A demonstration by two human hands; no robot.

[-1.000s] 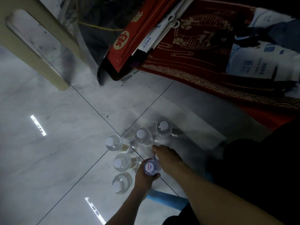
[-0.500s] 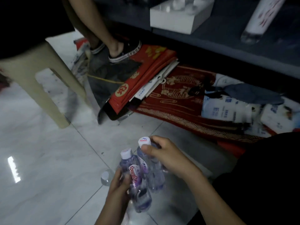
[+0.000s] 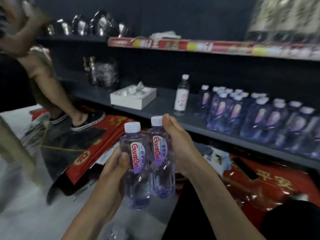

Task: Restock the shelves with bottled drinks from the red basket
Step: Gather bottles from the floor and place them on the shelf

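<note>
Now we're holding two Ganten bottles upright at centre, touching side by side: our left hand point(image 3: 114, 167) is curling round the left bottle point(image 3: 136, 163), and our right hand point(image 3: 180, 144) is wrapping the right bottle point(image 3: 161, 156), thumb beside its cap. At two o'clock the lower shelf point(image 3: 162, 104) is carrying a packed row of bottles point(image 3: 259, 116). A lone bottle point(image 3: 181, 96) and a white box point(image 3: 133, 97) are sitting at twelve. Someone's shoe point(image 3: 88, 120) is standing beside red packaging point(image 3: 97, 153) at ten.

left hand point(image 3: 114, 168) grips left bottle point(image 3: 136, 163) | right hand point(image 3: 178, 144) grips right bottle point(image 3: 161, 156) | bottles touching between fingers | shelf point(image 3: 164, 108) beyond fingertips
</note>
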